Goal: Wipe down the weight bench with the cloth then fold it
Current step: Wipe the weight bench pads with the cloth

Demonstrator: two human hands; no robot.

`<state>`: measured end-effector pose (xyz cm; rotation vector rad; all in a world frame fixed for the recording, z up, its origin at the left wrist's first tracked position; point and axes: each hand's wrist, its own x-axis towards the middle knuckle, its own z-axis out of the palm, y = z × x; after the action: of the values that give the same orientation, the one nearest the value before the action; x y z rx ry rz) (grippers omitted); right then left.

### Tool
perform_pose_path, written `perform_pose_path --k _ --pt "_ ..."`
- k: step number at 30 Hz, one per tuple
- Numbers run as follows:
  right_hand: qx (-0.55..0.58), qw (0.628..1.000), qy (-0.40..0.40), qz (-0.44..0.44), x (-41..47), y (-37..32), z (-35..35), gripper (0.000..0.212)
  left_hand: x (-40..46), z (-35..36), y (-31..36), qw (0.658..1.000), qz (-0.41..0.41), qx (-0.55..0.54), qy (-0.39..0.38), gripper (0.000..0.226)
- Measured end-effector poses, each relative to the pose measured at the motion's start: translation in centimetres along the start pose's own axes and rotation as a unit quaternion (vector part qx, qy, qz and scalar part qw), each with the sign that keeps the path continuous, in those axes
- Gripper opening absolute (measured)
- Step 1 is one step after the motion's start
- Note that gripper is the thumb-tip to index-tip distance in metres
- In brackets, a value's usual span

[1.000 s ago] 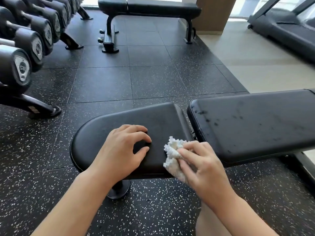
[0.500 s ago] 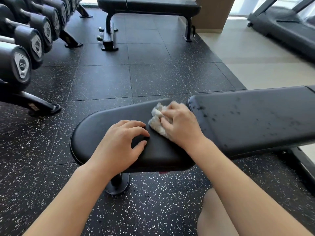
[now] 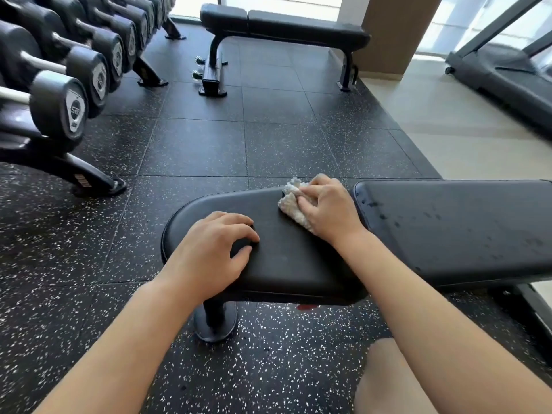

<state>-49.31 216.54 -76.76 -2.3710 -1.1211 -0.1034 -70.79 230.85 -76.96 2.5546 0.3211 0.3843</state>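
Clearly the job is at an early stage: the wiping is under way on the seat pad (image 3: 286, 258) of the weight bench, while the longer back pad (image 3: 466, 231) to the right shows dark spots and smears across its surface, so I judge most of that pad is left to clean, and the folding is not yet done. The white cloth (image 3: 291, 201) is bunched into a wad at the far right corner of the seat pad, close to the gap between the two pads. The right hand (image 3: 328, 207) lies on top of it, its fingers (image 3: 307, 194) curled over and gripping the wad against the vinyl, with cloth showing past the fingertips. The left hand (image 3: 209, 252) rests on the near left part of the seat pad, fingers loosely bent and holding nothing, well apart from the cloth.
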Motion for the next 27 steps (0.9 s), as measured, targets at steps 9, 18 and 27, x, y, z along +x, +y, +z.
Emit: perform_pose_path --k 9,18,27 --pt "0.060 0.990 -0.051 -0.113 -2.1 -11.5 5.2 0.016 -2.1 -4.3 -5.8 0.986 -0.139 0.008 0.094 0.017" --pt "0.051 0.992 -0.030 -0.116 -8.4 -5.8 1.1 0.016 -2.9 -4.5 -6.4 0.992 -0.106 -0.019 0.065 0.017" --pt "0.052 0.994 -0.030 -0.095 -0.7 -12.0 5.9 0.016 -4.8 -6.2 -6.3 0.990 -0.122 -0.013 0.067 0.019"
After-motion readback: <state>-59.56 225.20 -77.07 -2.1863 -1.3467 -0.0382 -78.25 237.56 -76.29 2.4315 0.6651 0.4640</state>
